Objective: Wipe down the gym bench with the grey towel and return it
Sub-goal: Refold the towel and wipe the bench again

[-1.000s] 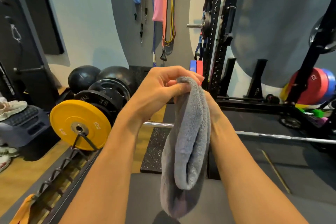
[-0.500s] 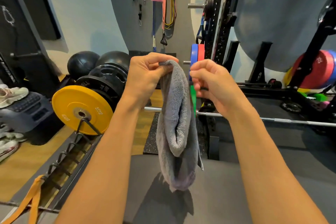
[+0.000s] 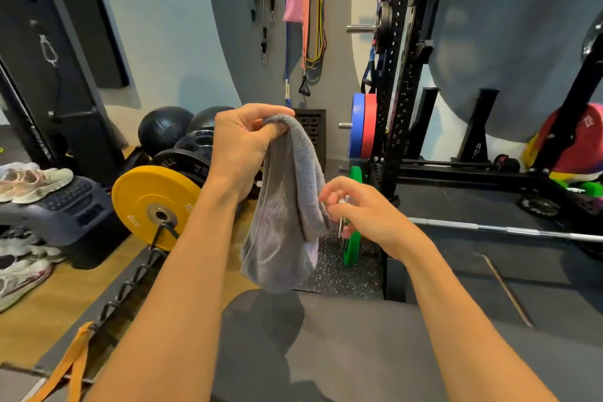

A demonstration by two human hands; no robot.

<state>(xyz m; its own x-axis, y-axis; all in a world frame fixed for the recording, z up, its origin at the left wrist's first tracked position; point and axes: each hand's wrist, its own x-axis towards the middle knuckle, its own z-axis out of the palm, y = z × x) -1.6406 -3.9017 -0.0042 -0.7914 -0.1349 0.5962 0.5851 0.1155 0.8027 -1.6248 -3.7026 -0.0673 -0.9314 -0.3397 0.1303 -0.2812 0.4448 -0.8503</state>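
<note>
My left hand (image 3: 241, 143) pinches the top edge of the grey towel (image 3: 284, 219), which hangs folded in the air. The towel's lower end dangles just above the near end of the dark grey gym bench (image 3: 359, 346) at the bottom of the view. My right hand (image 3: 355, 206) is lower, at the towel's right edge, with its fingertips touching or pinching the hanging fold. Whether those fingers truly grip the cloth is unclear.
A yellow weight plate (image 3: 153, 202) and black plates with medicine balls lie left. Shoes (image 3: 29, 183) rest on a step at far left. A black rack (image 3: 401, 81) with blue and red plates stands right, a barbell (image 3: 509, 228) lies across the floor. Bands hang on the wall.
My right hand has dropped from the towel's top to its lower right edge. My left hand still holds the top, and the view has tilted slightly.
</note>
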